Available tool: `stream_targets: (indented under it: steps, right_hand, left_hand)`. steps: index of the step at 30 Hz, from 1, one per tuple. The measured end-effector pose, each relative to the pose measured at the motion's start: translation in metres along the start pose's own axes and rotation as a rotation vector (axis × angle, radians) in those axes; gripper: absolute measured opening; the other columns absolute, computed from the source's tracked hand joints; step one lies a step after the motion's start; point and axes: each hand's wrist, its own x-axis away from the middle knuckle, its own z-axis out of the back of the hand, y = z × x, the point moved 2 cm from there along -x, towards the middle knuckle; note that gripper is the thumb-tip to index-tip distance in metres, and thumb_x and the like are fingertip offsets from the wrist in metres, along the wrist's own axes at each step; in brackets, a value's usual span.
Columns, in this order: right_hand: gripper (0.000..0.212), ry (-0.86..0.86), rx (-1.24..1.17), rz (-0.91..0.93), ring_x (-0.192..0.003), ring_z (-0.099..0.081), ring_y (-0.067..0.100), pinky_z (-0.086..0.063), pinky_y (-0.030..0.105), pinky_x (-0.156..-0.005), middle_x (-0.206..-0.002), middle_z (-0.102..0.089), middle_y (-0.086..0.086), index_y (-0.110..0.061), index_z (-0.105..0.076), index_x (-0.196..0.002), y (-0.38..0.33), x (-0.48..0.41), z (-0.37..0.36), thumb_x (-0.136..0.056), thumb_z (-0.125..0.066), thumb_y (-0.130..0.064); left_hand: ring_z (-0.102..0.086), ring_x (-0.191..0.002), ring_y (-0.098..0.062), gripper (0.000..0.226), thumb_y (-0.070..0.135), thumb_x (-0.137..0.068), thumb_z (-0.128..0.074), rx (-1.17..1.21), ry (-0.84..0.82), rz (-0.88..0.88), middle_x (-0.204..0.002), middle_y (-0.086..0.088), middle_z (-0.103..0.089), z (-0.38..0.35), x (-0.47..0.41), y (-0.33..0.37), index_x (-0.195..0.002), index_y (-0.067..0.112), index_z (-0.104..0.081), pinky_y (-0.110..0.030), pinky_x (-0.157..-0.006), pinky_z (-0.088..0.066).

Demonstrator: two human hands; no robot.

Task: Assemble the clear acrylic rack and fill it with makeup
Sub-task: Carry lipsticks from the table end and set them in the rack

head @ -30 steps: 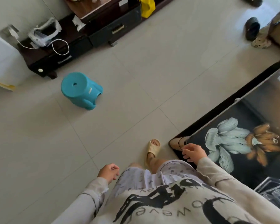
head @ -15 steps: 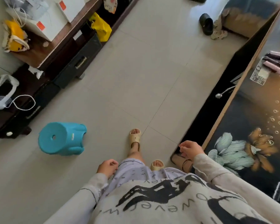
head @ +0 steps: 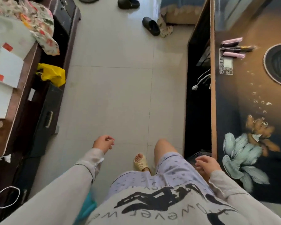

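Observation:
Several makeup items lie at the far end of the dark flower-printed glass table (head: 253,101) on my right: two pink tubes (head: 232,41) and a dark pencil (head: 238,48) between them. A small clear sheet with printed marks (head: 226,65) lies just in front of them. No acrylic rack parts show in this view. My left hand (head: 103,143) hangs over the tiled floor, curled into a loose fist with nothing in it. My right hand (head: 207,164) is beside my thigh, close to the table's near corner, fingers loosely apart and holding nothing.
A dark low cabinet (head: 44,114) with white boxes (head: 5,70), a yellow bag (head: 53,75) and a floral cloth lines the left. Black slippers (head: 151,27) lie ahead on the floor. A teal stool (head: 88,207) peeks out under my left arm. A white plug (head: 195,87) dangles under the table.
The view has swung round, so the table now runs along my right and the makeup has come into sight. The teal stool has slipped back beneath my left arm. Both hands remain free.

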Motion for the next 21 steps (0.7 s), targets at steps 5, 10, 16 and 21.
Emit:
stream_targets:
  steps: [5,10,16,21]
  right_hand:
    - [0.022,0.025,-0.117,-0.036,-0.052,-0.047,0.016,-0.038,0.012,-0.033,-0.065,-0.055,0.006,-0.009,-0.058,-0.077,-0.054,-0.021,0.006,-0.091,-0.044,0.001]
    - [0.021,-0.003,-0.075,0.024,-0.057,-0.047,0.017,-0.039,0.024,-0.053,-0.074,-0.057,0.011,0.001,-0.059,-0.100,-0.141,-0.053,0.023,-0.091,-0.040,0.002]
    - [0.025,-0.047,-0.072,0.131,-0.056,-0.046,0.015,-0.037,0.023,-0.052,-0.087,-0.054,0.018,0.010,-0.056,-0.109,-0.248,-0.078,0.047,-0.091,-0.039,0.005]
    - [0.025,-0.046,-0.091,0.145,-0.058,-0.049,0.014,-0.040,0.023,-0.056,-0.088,-0.056,0.017,0.008,-0.057,-0.109,-0.301,-0.097,0.067,-0.092,-0.040,0.003]
  left_hand:
    - [-0.054,-0.038,-0.001,0.016,-0.001,-0.089,-0.044,-0.022,-0.113,0.006,-0.071,-0.004,-0.056,-0.012,-0.032,0.046,-0.089,0.010,-0.055,-0.016,-0.040,-0.036]
    - [-0.048,-0.054,-0.014,0.020,-0.003,-0.086,-0.046,-0.052,-0.160,0.078,-0.068,-0.003,-0.056,-0.023,-0.060,0.078,-0.078,0.013,-0.055,-0.022,-0.049,-0.033]
    - [-0.047,-0.053,-0.013,0.023,-0.003,-0.085,-0.048,-0.124,-0.154,0.127,-0.074,-0.007,-0.056,-0.014,-0.093,0.129,-0.071,0.014,-0.055,-0.020,-0.048,-0.032]
    - [-0.048,-0.053,-0.014,0.014,-0.003,-0.086,-0.048,-0.088,-0.112,0.116,-0.083,-0.013,-0.058,0.009,-0.133,0.191,-0.086,0.008,-0.056,-0.022,-0.048,-0.032]
